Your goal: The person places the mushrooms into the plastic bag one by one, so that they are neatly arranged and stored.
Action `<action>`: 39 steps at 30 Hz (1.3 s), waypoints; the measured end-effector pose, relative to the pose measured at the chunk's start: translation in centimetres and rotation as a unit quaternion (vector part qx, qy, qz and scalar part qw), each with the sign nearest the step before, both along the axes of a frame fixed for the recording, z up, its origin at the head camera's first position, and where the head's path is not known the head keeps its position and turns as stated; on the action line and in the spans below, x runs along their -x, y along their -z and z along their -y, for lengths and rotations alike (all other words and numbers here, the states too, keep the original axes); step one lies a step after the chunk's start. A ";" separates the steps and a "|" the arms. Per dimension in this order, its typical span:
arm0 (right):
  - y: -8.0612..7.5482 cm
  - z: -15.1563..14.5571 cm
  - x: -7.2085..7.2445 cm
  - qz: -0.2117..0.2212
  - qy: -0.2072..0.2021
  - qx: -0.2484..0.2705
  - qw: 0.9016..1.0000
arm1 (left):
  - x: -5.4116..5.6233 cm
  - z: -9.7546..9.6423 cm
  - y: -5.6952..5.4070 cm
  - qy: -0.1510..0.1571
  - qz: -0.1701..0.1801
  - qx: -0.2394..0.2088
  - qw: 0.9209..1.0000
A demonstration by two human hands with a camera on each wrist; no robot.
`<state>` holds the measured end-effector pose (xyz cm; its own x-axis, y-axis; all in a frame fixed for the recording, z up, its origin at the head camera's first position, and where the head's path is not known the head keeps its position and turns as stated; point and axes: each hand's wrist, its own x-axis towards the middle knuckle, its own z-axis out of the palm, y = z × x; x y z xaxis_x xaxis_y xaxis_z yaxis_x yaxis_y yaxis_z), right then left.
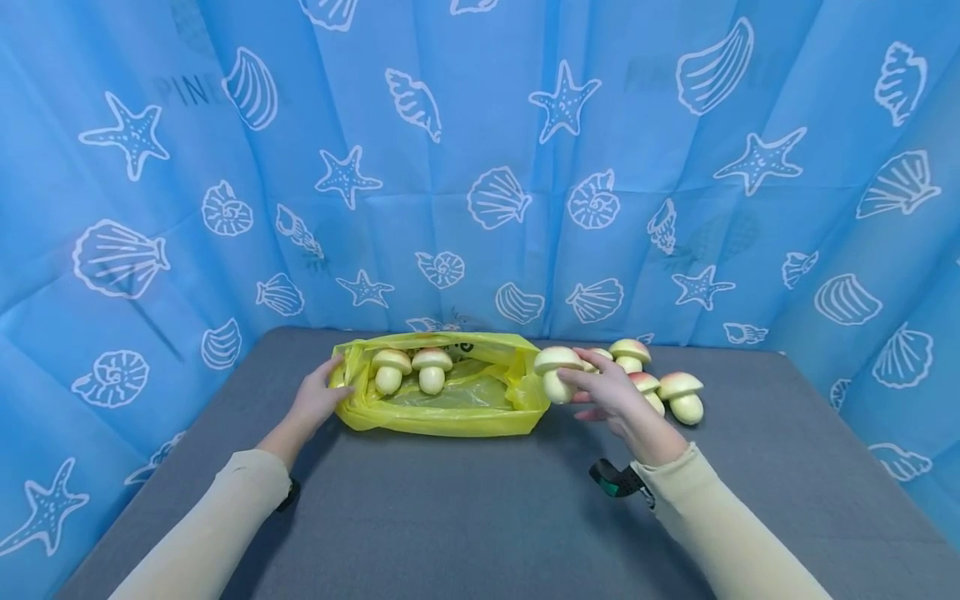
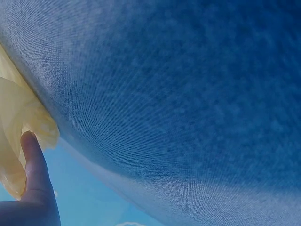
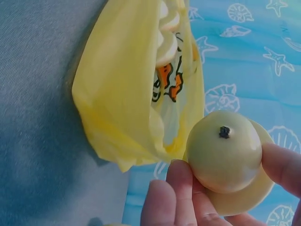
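Note:
A yellow plastic bag (image 1: 450,422) lies with its mouth spread open on the table. Two toy mushrooms (image 1: 431,371) with pale stems and reddish caps sit inside, toward its left end. My left hand (image 1: 313,400) pinches the bag's left edge, with the thumb over the rim. Just outside the right end of the bag, my right hand (image 1: 617,393) holds another mushroom (image 3: 225,153) by fingers and thumb. Its rounded stem, with a dark spot at the end, faces the right wrist camera.
Several more mushrooms (image 1: 681,397) stand in a group on the grey table (image 1: 480,517), beyond and right of my right hand. A blue curtain (image 1: 465,125) with white shells and starfish rises behind the table. A black strap (image 1: 618,481) hangs at my right wrist.

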<state>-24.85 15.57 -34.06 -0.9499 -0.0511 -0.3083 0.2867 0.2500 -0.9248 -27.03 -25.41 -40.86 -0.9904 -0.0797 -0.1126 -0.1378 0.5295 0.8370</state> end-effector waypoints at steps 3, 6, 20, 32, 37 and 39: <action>0.0 0.4 0.2 0.002 -0.002 0.010 1.000 | 0.0 0.0 -0.1 -0.001 0.004 0.001 1.000; -0.1 0.7 0.4 0.000 -0.002 0.023 1.000 | 0.0 0.0 -0.2 -0.001 0.004 0.001 1.000; -0.3 2.7 0.9 0.012 -0.011 0.072 0.997 | 0.0 0.0 -0.2 0.005 0.004 -0.007 1.000; -0.2 4.1 1.6 0.019 -0.029 0.096 0.995 | 0.1 0.1 -0.1 0.006 -0.001 -0.009 1.000; 0.0 4.8 1.9 0.022 -0.028 0.101 0.994 | 0.0 0.1 -0.2 0.008 0.000 -0.008 1.000; 0.1 5.1 1.9 0.022 -0.029 0.103 0.994 | 0.0 0.1 -0.2 0.008 0.001 -0.008 1.000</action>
<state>-26.79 10.50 -34.11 -0.9295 -0.1716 -0.3264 0.3180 0.0747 -0.9451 -27.01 -25.49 -40.61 -0.9915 -0.0617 -0.1147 -0.1300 0.5189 0.8449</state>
